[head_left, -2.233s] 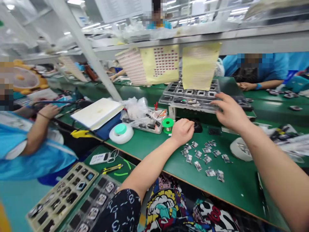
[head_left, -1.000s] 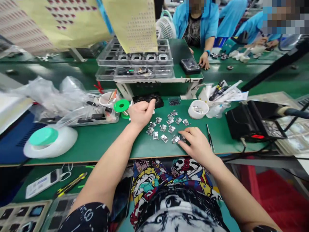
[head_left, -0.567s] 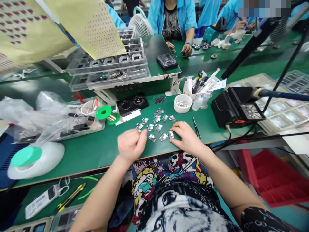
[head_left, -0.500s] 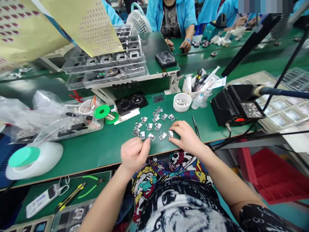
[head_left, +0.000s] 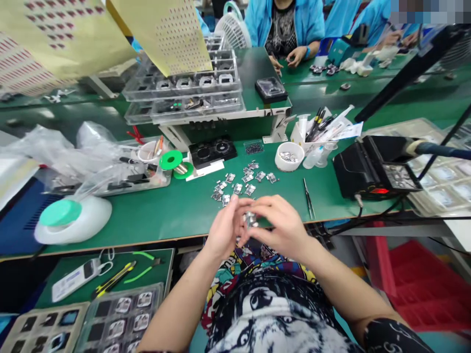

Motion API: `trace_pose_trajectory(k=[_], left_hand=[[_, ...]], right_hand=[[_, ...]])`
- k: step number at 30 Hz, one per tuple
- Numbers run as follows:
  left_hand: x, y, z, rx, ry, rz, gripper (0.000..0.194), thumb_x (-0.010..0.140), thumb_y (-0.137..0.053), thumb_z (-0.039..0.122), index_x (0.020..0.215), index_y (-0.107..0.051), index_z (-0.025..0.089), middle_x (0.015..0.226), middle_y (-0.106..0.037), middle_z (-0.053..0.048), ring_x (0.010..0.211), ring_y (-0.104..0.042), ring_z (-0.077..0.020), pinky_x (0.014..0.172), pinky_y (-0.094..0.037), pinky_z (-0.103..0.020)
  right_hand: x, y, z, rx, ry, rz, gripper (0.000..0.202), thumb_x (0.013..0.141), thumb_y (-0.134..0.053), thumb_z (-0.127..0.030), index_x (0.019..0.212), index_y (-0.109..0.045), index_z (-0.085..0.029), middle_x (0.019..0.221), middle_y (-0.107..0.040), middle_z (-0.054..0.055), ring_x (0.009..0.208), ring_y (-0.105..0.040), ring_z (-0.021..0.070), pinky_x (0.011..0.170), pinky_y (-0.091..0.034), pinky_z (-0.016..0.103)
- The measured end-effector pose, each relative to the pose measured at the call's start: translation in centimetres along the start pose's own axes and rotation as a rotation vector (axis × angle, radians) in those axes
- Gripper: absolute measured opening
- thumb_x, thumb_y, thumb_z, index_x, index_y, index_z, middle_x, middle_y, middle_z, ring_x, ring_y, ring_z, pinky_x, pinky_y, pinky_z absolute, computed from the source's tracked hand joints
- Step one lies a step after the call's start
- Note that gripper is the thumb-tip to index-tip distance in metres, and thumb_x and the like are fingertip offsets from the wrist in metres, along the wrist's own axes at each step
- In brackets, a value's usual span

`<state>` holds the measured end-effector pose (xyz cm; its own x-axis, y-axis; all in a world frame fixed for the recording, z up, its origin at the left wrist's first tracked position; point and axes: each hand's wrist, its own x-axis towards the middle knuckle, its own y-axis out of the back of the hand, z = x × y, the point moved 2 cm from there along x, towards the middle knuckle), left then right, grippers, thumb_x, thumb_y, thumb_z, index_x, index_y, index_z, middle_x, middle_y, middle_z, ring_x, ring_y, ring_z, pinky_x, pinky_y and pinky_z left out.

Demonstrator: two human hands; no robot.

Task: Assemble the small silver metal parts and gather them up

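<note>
My left hand (head_left: pixel 225 229) is cupped at the near edge of the green bench, palm turned toward the right. Over its palm, my right hand (head_left: pixel 282 223) curves its thumb and fingers around small silver metal parts (head_left: pixel 250 219). These parts sit between the two hands; fingers hide some of them, so which hand bears each is hard to see. Just beyond my hands, several more silver metal parts (head_left: pixel 250 189) lie loose on the bench. Metal tweezers (head_left: pixel 308 198) rest to the right of my right hand.
A white round dish (head_left: pixel 289 165) of small parts stands behind the loose ones. To the right is a black soldering station (head_left: pixel 368 169); to the left are a solder spool (head_left: pixel 171 160) and a white bottle (head_left: pixel 88 220). Across the bench a person in a blue jacket (head_left: pixel 311 22) works.
My left hand has opened from a fist into a cup and moved right. My right hand has lifted silver parts from the bench and come to it. The camera view has shifted left.
</note>
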<state>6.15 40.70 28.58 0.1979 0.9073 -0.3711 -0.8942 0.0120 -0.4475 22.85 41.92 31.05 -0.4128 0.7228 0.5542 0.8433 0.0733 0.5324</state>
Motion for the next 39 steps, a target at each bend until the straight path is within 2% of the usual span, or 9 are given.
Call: trace_pose_trajectory(k=[3, 7, 11, 15, 18, 22, 29, 34, 39], left_hand=[[-0.4, 0.0, -0.6, -0.152, 0.144, -0.012, 0.055, 0.099, -0.058, 0.071, 0.096, -0.065, 0.017, 0.06, -0.055, 0.004, 0.036, -0.041, -0.0068, 0.031, -0.028, -0.018], [-2.0, 1.1, -1.0, -0.251, 0.151, 0.024, 0.045, 0.1, -0.064, 0.06, 0.101, -0.068, 0.015, 0.071, -0.063, 0.001, 0.039, -0.042, -0.0043, 0.031, -0.023, -0.015], [-3.6, 1.6, -1.5, -0.369, 0.179, -0.001, 0.04, 0.104, -0.059, 0.053, 0.102, -0.071, 0.014, 0.085, -0.073, -0.007, 0.052, -0.061, -0.0106, 0.037, -0.042, -0.019], [-3.6, 1.5, -1.4, -0.444, 0.127, 0.004, 0.039, 0.106, -0.058, 0.048, 0.111, -0.072, 0.012, 0.109, -0.078, -0.017, 0.088, -0.079, -0.0233, 0.073, -0.066, -0.031], [-2.9, 1.6, -0.5, -0.48, 0.071, 0.069, 0.038, 0.106, -0.059, 0.046, 0.114, -0.073, 0.012, 0.124, -0.076, -0.021, 0.113, -0.077, -0.0295, 0.097, -0.065, -0.039], [-1.9, 1.9, 0.6, -0.512, -0.007, 0.12, 0.036, 0.105, -0.061, 0.045, 0.115, -0.074, 0.012, 0.136, -0.071, -0.022, 0.132, -0.068, -0.034, 0.114, -0.057, -0.047], [-2.6, 1.7, 0.2, -0.503, 0.024, 0.173, 0.027, 0.102, -0.065, 0.039, 0.11, -0.072, 0.014, 0.135, -0.072, -0.019, 0.134, -0.068, -0.0331, 0.115, -0.055, -0.046], [-3.1, 1.7, 0.1, -0.487, 0.029, 0.161, 0.022, 0.1, -0.066, 0.035, 0.109, -0.072, 0.015, 0.13, -0.074, -0.018, 0.129, -0.07, -0.0321, 0.112, -0.058, -0.044], [-2.6, 2.2, 0.3, -0.514, 0.041, 0.182, 0.018, 0.099, -0.066, 0.033, 0.105, -0.071, 0.016, 0.128, -0.075, -0.017, 0.13, -0.069, -0.0313, 0.112, -0.058, -0.045]], right_hand=[[0.0, -1.4, -0.9, 0.002, 0.081, -0.083, 0.046, 0.098, -0.079, -0.033, 0.14, -0.063, -0.021, 0.134, -0.07, 0.012, 0.117, -0.065, 0.0291, 0.099, -0.056, 0.05], [-0.8, -0.6, 1.0, -0.005, 0.012, -0.088, 0.048, 0.1, -0.077, -0.039, 0.142, -0.062, -0.025, 0.134, -0.068, 0.01, 0.12, -0.063, 0.0289, 0.102, -0.054, 0.05], [-0.8, 0.6, 3.9, -0.224, -0.093, -0.186, 0.041, 0.101, -0.074, -0.028, 0.141, -0.065, -0.026, 0.13, -0.065, 0.011, 0.118, -0.059, 0.031, 0.101, -0.054, 0.052], [-0.1, 0.1, 5.2, -0.324, -0.133, -0.263, 0.038, 0.099, -0.076, -0.032, 0.135, -0.069, -0.025, 0.123, -0.065, 0.011, 0.111, -0.059, 0.0314, 0.098, -0.054, 0.051], [0.3, -0.5, 5.4, -0.338, -0.152, -0.228, 0.023, 0.1, -0.075, -0.035, 0.12, -0.074, -0.024, 0.113, -0.067, 0.011, 0.105, -0.06, 0.0304, 0.093, -0.054, 0.049], [0.0, -0.8, 5.5, -0.345, -0.126, -0.189, 0.02, 0.102, -0.073, -0.04, 0.111, -0.074, -0.022, 0.105, -0.068, 0.01, 0.1, -0.062, 0.0287, 0.089, -0.053, 0.046], [-0.8, -0.8, 5.9, -0.326, -0.127, -0.13, 0.021, 0.101, -0.076, -0.04, 0.105, -0.071, -0.02, 0.103, -0.069, 0.009, 0.099, -0.062, 0.0277, 0.089, -0.052, 0.044], [-0.3, -0.6, 5.6, -0.359, -0.155, -0.206, 0.038, 0.099, -0.078, -0.045, 0.127, -0.068, -0.022, 0.112, -0.068, 0.01, 0.105, -0.061, 0.0299, 0.092, -0.053, 0.046], [0.0, -0.7, 5.4, -0.38, -0.147, -0.232, 0.023, 0.102, -0.073, -0.041, 0.117, -0.074, -0.023, 0.109, -0.067, 0.01, 0.102, -0.061, 0.0285, 0.09, -0.053, 0.046]])
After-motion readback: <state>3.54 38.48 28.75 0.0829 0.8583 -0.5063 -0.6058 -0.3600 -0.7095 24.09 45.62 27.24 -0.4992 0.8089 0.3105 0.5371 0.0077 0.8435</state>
